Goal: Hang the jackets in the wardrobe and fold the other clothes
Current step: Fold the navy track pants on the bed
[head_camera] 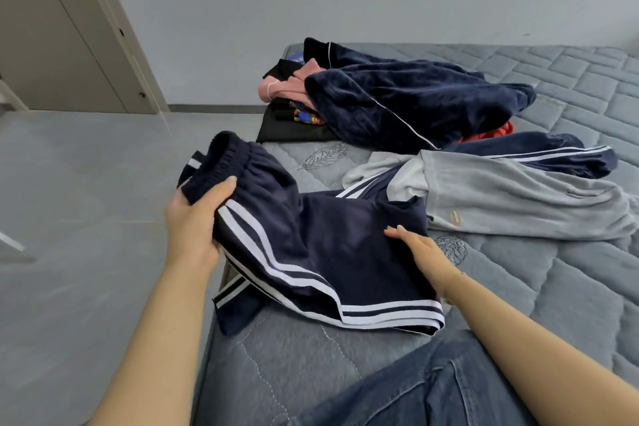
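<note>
Nearest the camera a knee in blue jeans (446,387) rests on the edge of the bed (518,287), which suggests the person is kneeling on the mattress to work.

Just beyond it the navy striped trousers (328,242) lie partly on the mattress, their white side stripes running from the waistband down toward the near hem. The left hand (197,218) has its grip closed around the bunched elastic waistband, thumb on top, lifting that end clear of the bed, probably to pull the cloth straight before folding. The right hand (418,249) lies flat, fingers straight, on the seat of the trousers, apparently pinning the cloth down so the left can tension it.

Just past the right hand, a grey garment (501,197) sprawls across the trouser legs, which reappear beyond it toward the right; it will likely need moving off.

Farther from both hands sits a heap: a dark navy velvety jacket (415,104) draped over pink, black and red clothes.

Well left of the left hand stands a closed door (52,28).
</note>
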